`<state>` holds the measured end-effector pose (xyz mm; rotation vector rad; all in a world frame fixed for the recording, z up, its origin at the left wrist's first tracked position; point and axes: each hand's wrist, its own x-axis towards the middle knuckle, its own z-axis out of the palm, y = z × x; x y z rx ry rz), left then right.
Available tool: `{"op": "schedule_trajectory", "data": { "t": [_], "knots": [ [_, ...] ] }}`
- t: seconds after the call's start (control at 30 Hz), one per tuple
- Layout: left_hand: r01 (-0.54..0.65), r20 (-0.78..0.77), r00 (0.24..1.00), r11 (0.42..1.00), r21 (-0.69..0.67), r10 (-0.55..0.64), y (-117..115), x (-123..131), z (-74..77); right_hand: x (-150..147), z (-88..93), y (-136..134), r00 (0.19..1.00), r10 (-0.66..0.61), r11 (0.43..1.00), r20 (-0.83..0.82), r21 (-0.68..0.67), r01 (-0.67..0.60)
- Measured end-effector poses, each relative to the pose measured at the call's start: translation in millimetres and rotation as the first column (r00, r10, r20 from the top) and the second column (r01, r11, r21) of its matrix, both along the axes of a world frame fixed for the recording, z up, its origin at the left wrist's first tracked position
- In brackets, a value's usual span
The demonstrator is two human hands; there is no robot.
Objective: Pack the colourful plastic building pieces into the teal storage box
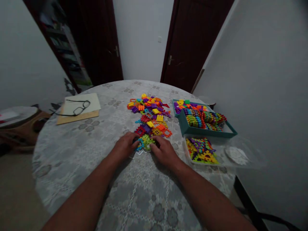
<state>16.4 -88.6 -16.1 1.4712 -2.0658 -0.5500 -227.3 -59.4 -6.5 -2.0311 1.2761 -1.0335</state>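
Observation:
At the near end of a loose pile, my left hand (125, 145) has its fingers closed on a blue interlocking plastic piece (139, 147). Facing it, my right hand (165, 150) pinches a lime-green interlocking piece (147, 141). The two pieces touch or overlap between my fingertips; whether they are joined I cannot tell. Just beyond my fingers lies a dark red square piece (140, 130). Farther off spreads the pile of toothed plastic pieces (150, 105) in orange, purple, yellow and red.
On the right stand a teal box (209, 132) packed with rows of pieces, a shallower tray (175, 106) behind it, and a clear plastic container (186, 150) of pieces in front. Glasses (78, 110) rest on papers (92, 100) at the left. A patterned cloth covers the round table (77, 154).

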Motion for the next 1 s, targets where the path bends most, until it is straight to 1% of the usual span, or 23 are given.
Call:
{"op": "schedule_trajectory", "data": {
  "t": [0.07,0.2,0.3,0.4,0.47,0.6,0.7,0.77,0.87,1.0],
  "knots": [
    [-0.006,0.026,1.000,1.000,0.008,0.006,3,-2,2.8,-2,-1.1,-1,1.000,-0.004,1.000,0.016,0.004,0.004],
    [-0.023,0.027,0.999,1.000,-0.002,0.023,7,-4,5.3,-3,-1.0,0,0.999,-0.028,0.999,0.025,0.023,0.027],
    [-0.009,0.072,0.997,0.999,0.031,0.007,9,-6,7.8,-4,-1.0,0,0.997,-0.051,0.996,0.058,0.076,0.047],
    [-0.030,0.120,0.993,0.997,0.077,0.020,10,-9,12.7,-6,-4.1,-2,0.991,-0.072,0.988,0.114,0.141,0.056],
    [-0.040,0.114,0.993,0.995,0.086,0.030,11,-11,16.2,-6,-7.9,-4,0.985,-0.070,0.982,0.158,0.183,0.041],
    [-0.015,0.027,1.000,0.997,0.076,0.013,13,-12,19.0,-4,-15.0,-4,0.968,0.004,0.962,0.252,0.263,-0.073],
    [0.024,-0.027,0.999,0.998,0.064,-0.023,13,-11,17.4,0,-16.4,-1,0.966,0.078,0.955,0.245,0.259,-0.142],
    [0.044,-0.088,0.995,0.998,0.039,-0.041,13,-10,16.6,3,-15.9,1,0.976,0.091,0.965,0.199,0.224,-0.136],
    [0.060,-0.235,0.970,0.998,0.012,-0.056,13,-10,18.4,4,-15.0,3,0.986,0.061,0.983,0.153,0.164,-0.086],
    [0.129,-0.383,0.919,0.989,0.069,-0.093,12,-11,24.4,3,-13.2,2,0.988,0.036,0.994,0.147,0.096,-0.051]
  ]
}}
